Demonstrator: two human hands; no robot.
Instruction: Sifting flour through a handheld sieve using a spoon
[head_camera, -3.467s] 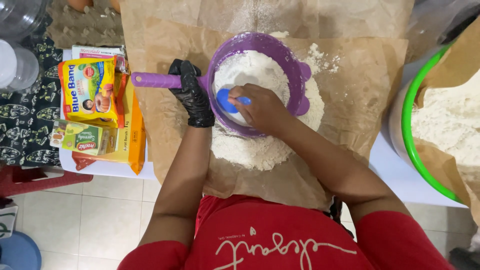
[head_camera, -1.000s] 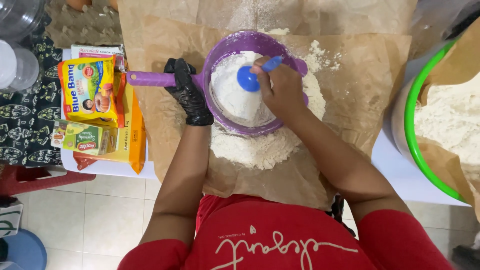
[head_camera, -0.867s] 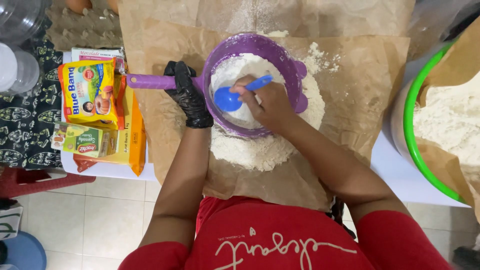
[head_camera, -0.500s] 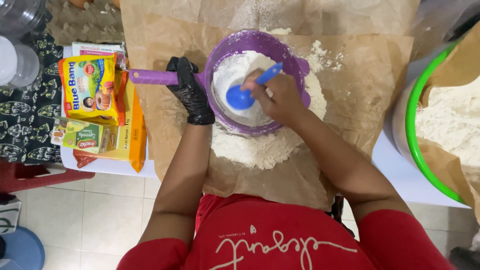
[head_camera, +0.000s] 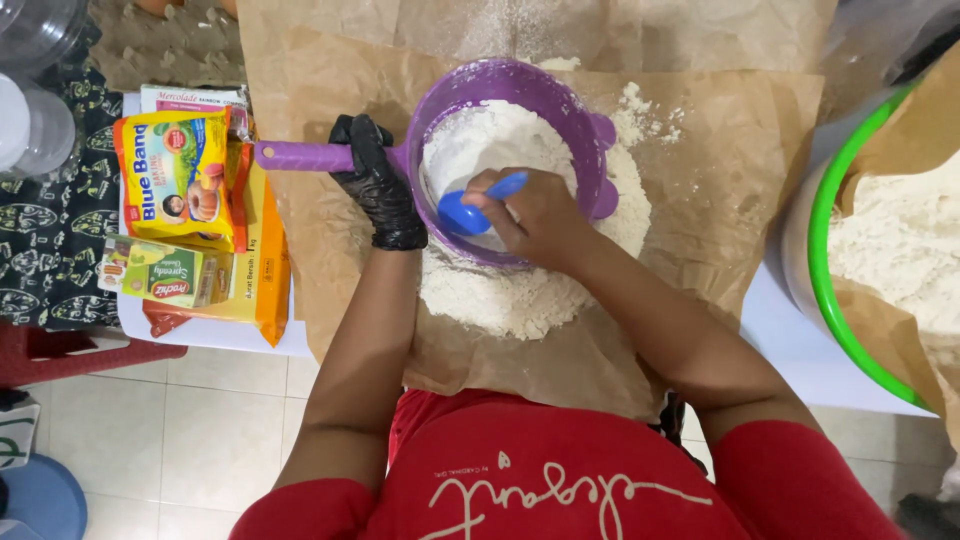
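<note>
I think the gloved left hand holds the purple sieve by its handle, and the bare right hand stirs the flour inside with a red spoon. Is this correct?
Not quite: the spoon is blue, not red, as the head view shows. The rest holds: the gloved left hand holds the purple sieve by its handle, and the bare right hand works the spoon in the flour inside.

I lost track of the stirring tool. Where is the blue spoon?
The blue spoon is in the right hand, inside the purple sieve.
</note>
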